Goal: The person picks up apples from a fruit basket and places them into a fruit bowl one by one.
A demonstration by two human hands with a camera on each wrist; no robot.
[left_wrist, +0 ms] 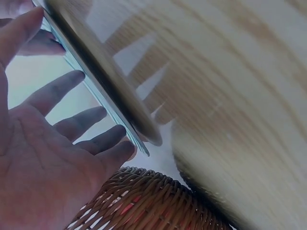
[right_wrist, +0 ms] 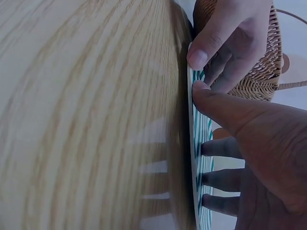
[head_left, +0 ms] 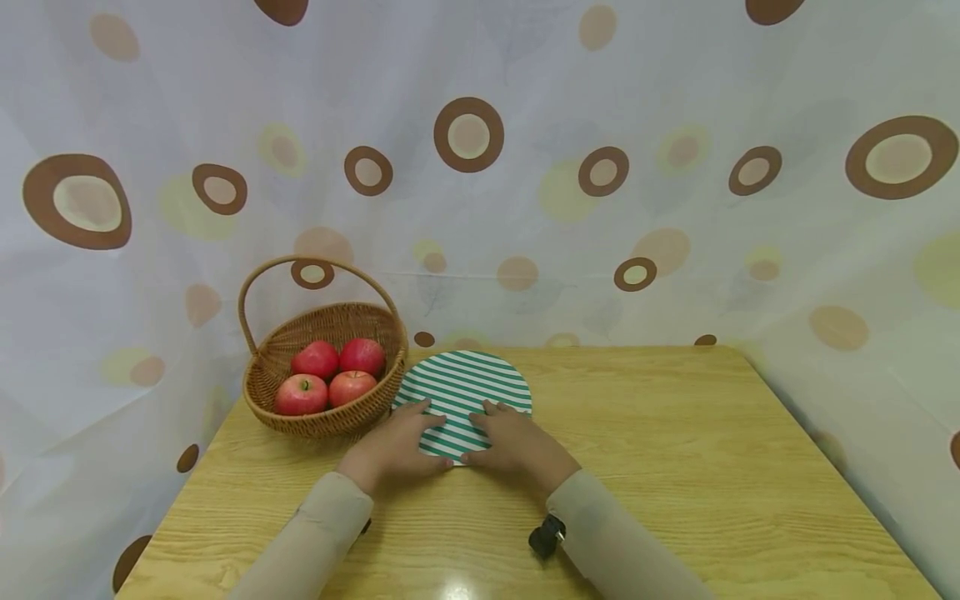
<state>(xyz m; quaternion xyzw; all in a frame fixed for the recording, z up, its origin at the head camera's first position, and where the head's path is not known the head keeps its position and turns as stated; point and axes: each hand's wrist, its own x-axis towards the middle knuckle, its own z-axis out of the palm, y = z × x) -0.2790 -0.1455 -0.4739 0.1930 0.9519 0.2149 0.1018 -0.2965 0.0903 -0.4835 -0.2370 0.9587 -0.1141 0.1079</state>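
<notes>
On the wooden table lies a thin round mat [head_left: 465,379] with green and white stripes. My left hand [head_left: 393,446] rests on its near left part, fingers spread and thumb at the near edge. Opposite it, my right hand [head_left: 517,443] touches the near right part with spread fingers. Both thumbs come close together at the front rim. Seen from the right wrist, the fingertips [right_wrist: 207,178] meet the striped face of the mat [right_wrist: 203,128]. The left wrist view shows the fingers [left_wrist: 81,120] extended along the mat's edge.
Left of the mat stands a wicker basket [head_left: 318,427] with a tall arched handle, holding several red apples [head_left: 302,394]. Its side is close to my left hand. A wooden table [head_left: 675,467] extends to the right. Behind hangs a white curtain [head_left: 525,208] with brown rings.
</notes>
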